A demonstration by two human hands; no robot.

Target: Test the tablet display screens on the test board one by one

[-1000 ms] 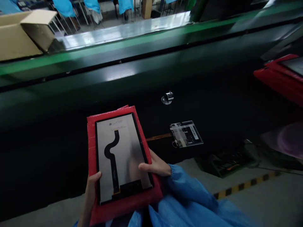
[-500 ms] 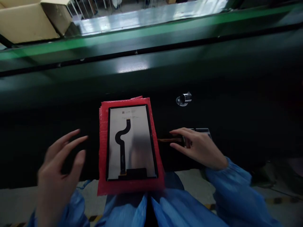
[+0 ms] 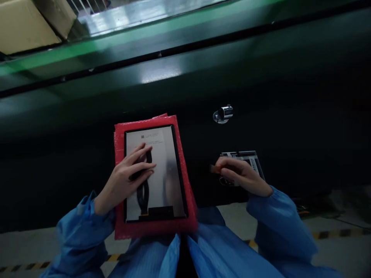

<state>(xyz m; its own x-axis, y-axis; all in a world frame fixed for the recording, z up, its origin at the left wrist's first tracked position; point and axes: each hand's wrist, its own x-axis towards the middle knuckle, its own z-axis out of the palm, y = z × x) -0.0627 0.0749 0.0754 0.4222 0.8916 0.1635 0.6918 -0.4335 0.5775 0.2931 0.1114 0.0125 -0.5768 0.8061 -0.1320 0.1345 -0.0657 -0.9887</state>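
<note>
A display panel [image 3: 162, 185] lies back side up on a red bubble-wrap sheet [image 3: 120, 227], near the table's front edge. Its black ribbon cable [image 3: 144, 199] is partly covered by my left hand [image 3: 127, 173], whose fingers spread over the panel's upper left part at the cable. The cable's lower stretch looks doubled, by a lift or a reflection; I cannot tell which. To the right, my right hand [image 3: 242, 173] is closed on a small thin brown piece [image 3: 215, 168], blurred at its tip. Beneath that hand lies a flat dark framed item [image 3: 251, 158] with a white label.
A shiny metal roll or holder [image 3: 226, 113] stands on the dark table [image 3: 191, 96] beyond my right hand. A cardboard box [image 3: 26, 27] sits at the far left, behind the green edge strip [image 3: 116, 40].
My left hand has moved right from beside the bubble wrap onto the panel and cable. My right fingers have closed on the brown piece, drawing it away from the panel. The view has shifted slightly.
</note>
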